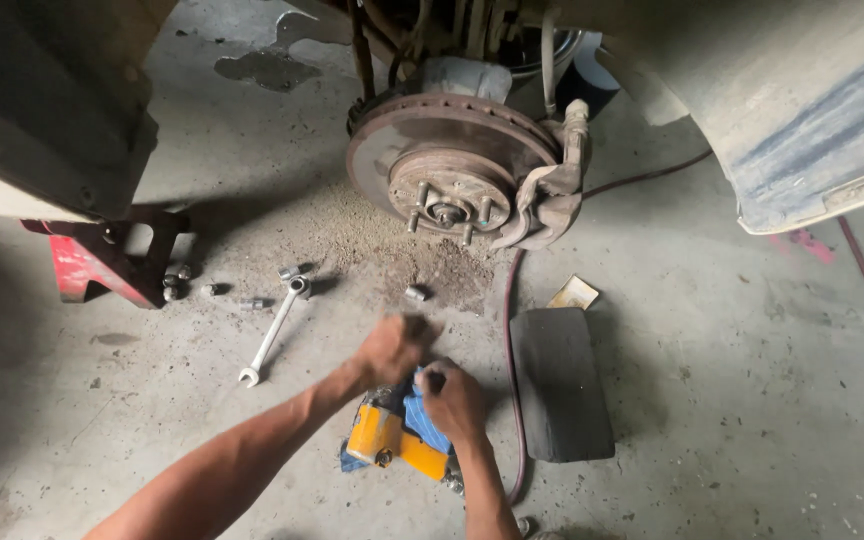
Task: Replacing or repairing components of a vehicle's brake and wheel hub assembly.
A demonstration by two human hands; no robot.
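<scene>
Fists meet over the yellow-and-blue power tool (392, 440) lying below me: my right hand (455, 400) grips it, my blurred left hand (392, 347) closed just above.

Both bare forearms reach forward and down from the lower edge of view, converging near the middle. The left hand (392, 347) comes in on a long diagonal from the lower left, arm nearly straight, fingers curled into a loose fist; it looks slightly blurred. The right hand (453, 400) rises more steeply from below, wrist bent, fingers closed in a grip, knuckles up. The two hands sit just beside each other.
</scene>
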